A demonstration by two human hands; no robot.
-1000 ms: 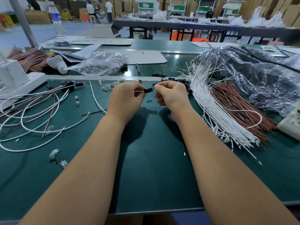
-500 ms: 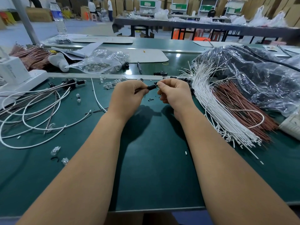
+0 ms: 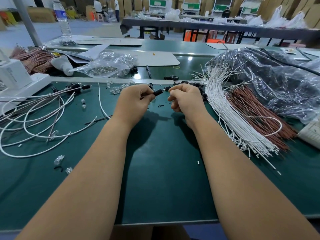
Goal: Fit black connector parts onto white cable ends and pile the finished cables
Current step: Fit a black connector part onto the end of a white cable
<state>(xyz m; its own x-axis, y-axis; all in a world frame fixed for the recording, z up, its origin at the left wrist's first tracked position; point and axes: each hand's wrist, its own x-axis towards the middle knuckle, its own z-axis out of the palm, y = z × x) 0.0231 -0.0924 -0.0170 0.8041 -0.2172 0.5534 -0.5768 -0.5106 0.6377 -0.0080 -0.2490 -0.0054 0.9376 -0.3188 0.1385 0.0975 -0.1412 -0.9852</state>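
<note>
My left hand [image 3: 135,103] grips a small black connector part [image 3: 158,92] above the green bench. My right hand [image 3: 186,99] is just to its right, fingertips pinching a thin pale cable end that sticks out of the connector; the rest of that cable is hidden by my hand. A thick bundle of white cables [image 3: 230,115] lies to the right, with brown wires [image 3: 256,115] beside it. Loose black connector parts [image 3: 188,83] lie behind my right hand. White cables with black connectors fitted [image 3: 76,86] sprawl in loops [image 3: 43,108] on the left.
A crumpled dark plastic bag [image 3: 277,80] covers the right rear. At the back left are a clear bag of small parts [image 3: 107,66], a pen [image 3: 149,71], a white device [image 3: 15,78] and a water bottle [image 3: 62,19]. Small clear pieces [image 3: 58,160] dot the mat.
My hands have drawn slightly apart. My right fingertips, which touched the black connector before, now sit a short gap away, with the thin cable end showing between.
</note>
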